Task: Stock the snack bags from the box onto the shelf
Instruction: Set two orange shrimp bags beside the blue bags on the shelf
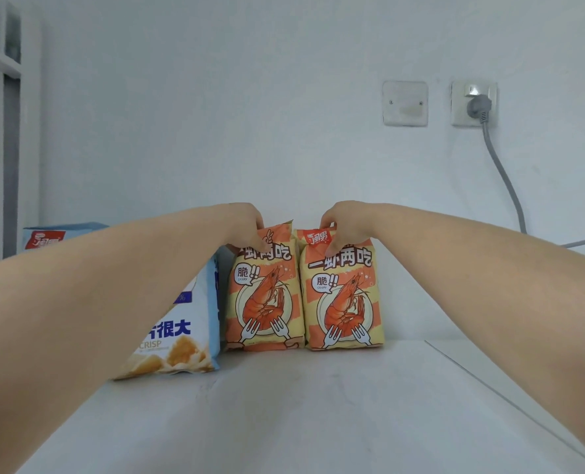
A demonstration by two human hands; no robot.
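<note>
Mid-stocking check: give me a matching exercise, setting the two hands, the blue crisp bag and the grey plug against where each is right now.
1 left hand
2 right hand
3 blue crisp bag
4 grey plug

a pinches the top of the right shrimp bag
b in the wall socket
c pinches the top of the left shrimp bag
d stands just left of the left shrimp bag

Pairs: 1-c, 2-a, 3-d, 4-b
</note>
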